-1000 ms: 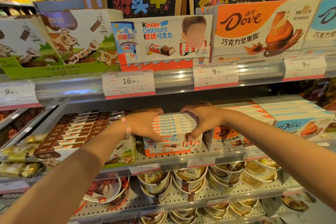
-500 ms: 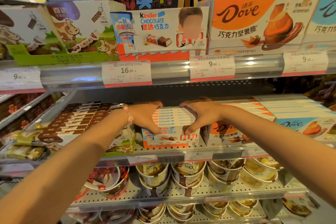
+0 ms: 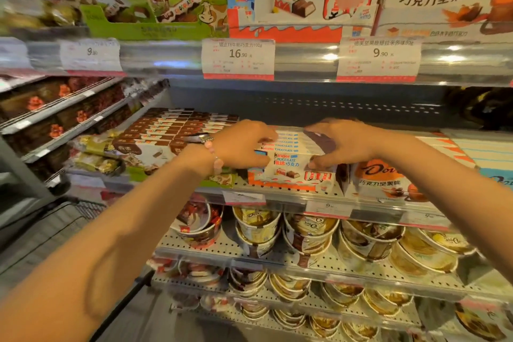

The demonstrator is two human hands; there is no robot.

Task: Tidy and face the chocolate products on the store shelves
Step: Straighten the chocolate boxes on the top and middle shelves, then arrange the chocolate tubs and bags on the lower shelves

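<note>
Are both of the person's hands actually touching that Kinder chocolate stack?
Touching. The head view shows the left hand and right hand with fingers curled round the Kinder chocolate stack.

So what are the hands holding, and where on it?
Both hands, left and right, grip the row of Kinder Chocolate boxes by its two sides.
</note>
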